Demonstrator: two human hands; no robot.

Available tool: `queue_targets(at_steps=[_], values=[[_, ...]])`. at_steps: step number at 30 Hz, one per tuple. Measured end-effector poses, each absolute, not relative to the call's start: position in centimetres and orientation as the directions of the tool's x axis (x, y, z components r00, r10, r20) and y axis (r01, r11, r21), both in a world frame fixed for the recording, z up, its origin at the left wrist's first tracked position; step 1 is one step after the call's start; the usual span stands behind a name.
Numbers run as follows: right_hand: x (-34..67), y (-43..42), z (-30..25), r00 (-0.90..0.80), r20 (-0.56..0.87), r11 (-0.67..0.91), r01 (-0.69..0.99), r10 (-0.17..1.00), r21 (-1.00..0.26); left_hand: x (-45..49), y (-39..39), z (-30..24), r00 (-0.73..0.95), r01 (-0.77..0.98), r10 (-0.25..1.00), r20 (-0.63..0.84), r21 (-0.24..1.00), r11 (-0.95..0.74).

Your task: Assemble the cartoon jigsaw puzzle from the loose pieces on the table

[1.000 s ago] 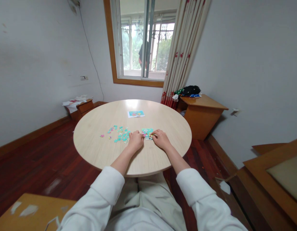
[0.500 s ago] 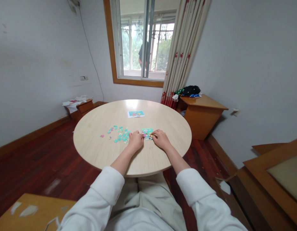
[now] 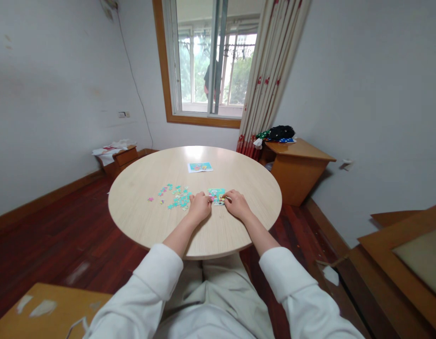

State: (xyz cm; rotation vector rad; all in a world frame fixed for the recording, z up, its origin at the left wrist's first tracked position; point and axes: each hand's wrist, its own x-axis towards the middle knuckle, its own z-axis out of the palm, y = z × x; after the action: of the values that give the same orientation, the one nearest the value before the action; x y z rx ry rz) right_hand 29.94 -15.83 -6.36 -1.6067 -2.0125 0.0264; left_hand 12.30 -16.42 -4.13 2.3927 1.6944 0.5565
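Observation:
Between my two hands lies a partly joined jigsaw puzzle [image 3: 217, 194], teal with a coloured picture on it. My left hand [image 3: 201, 206] rests at its left edge with the fingers curled in, touching the pieces there. At the right edge my right hand [image 3: 235, 203] has its fingers bent and pinched over a puzzle piece, mostly hidden under the fingertips. Loose puzzle pieces [image 3: 179, 200], mostly teal, are scattered to the left of my left hand. Beyond the puzzle lies a printed picture card [image 3: 200, 167].
Everything lies on a round pale wooden table [image 3: 140, 216]. A wooden desk [image 3: 299, 169] with dark cloth on top stands at the back right, below a curtain [image 3: 265, 70]. A person [image 3: 211, 80] is visible through the window. A wooden chair [image 3: 401, 249] is at the right.

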Motion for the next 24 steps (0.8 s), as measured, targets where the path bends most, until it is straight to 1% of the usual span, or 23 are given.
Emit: queue_targets(at_steps=[24], values=[[29.94, -15.82, -6.42, -0.126, 0.402, 0.281, 0.891, 0.907, -0.355, 12.25, -16.33, -4.3, 0.281, 0.861, 0.932, 0.229, 0.37, -0.35]])
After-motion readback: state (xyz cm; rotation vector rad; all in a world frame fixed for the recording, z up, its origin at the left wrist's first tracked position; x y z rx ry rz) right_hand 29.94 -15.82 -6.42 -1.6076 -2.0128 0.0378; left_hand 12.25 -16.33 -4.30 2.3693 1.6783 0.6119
